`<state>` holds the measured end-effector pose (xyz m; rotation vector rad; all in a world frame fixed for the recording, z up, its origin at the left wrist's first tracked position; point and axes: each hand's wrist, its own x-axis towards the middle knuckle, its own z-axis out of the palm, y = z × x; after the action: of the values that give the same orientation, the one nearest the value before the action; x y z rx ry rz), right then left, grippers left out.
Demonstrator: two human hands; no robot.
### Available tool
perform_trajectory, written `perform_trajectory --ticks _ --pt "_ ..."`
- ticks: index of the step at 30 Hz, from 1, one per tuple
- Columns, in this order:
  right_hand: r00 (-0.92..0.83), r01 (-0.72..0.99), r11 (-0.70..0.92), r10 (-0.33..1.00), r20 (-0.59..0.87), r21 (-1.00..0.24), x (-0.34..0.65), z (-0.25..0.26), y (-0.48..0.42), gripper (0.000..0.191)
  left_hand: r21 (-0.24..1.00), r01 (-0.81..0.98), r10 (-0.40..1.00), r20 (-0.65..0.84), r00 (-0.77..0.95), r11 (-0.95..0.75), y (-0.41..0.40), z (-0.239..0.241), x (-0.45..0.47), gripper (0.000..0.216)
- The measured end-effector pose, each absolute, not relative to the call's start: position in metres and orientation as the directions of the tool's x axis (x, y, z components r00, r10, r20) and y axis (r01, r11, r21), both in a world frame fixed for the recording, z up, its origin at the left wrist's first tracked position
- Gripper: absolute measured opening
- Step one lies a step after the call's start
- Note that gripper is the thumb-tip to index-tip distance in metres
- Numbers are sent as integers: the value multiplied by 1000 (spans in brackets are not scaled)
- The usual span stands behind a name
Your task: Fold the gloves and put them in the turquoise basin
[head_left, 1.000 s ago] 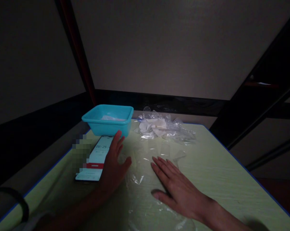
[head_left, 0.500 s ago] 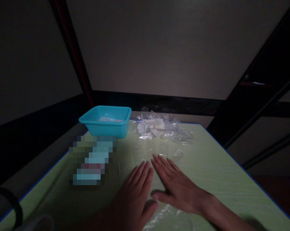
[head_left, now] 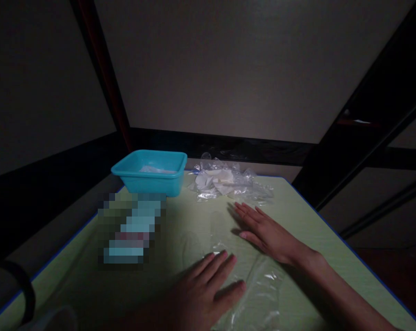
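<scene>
A clear plastic disposable glove (head_left: pixel 259 285) lies flat on the green table (head_left: pixel 335 276), its thin film hard to trace. My left hand (head_left: pixel 206 287) rests over its left part, palm down, with fingers stretched and the thumb apart. Farther out, my right hand (head_left: pixel 263 227) is just above or at the glove's right side, fingers extended and thumb spread; whether it touches the film I cannot tell. Neither hand grips anything.
A turquoise plastic basin (head_left: pixel 152 184) holding something whitish stands at the far left. Beside it lies a heap of crumpled clear plastic with white pieces (head_left: pixel 221 179). A pixelated bluish item (head_left: pixel 135 230) lies in front of the basin. Walls border the table's back.
My right hand has moved away and to the right, off the table's middle. The left hand has slid slightly nearer me and right. The glove has shifted, showing more film between them.
</scene>
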<state>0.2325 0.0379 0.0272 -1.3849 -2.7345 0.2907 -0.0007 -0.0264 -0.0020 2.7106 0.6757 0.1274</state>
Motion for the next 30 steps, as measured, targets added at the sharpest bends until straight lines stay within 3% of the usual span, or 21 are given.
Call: perform_trajectory --ticks 4,6,13,22,25,30 --pt "-794 588 740 605 -59 -326 216 30 32 50 438 321 403 106 909 -840 -19 12 -10 52" --pt "-806 578 741 584 -96 -343 213 26 32 48 494 268 334 49 941 -827 -13 19 -17 58" --pt "-646 761 616 746 -159 -203 222 18 40 55 479 344 409 34 912 -807 -7 34 -24 63" --pt "-396 918 396 912 -106 -25 220 19 31 55 365 657 697 -30 717 -660 -9 14 -14 62" --pt "-429 903 429 902 -46 -5 217 22 28 53 355 663 682 -92 726 -659 -5 14 -16 69" --pt "-644 759 636 765 -18 -138 214 23 26 57 357 632 639 -117 760 -687 2 16 -24 72"
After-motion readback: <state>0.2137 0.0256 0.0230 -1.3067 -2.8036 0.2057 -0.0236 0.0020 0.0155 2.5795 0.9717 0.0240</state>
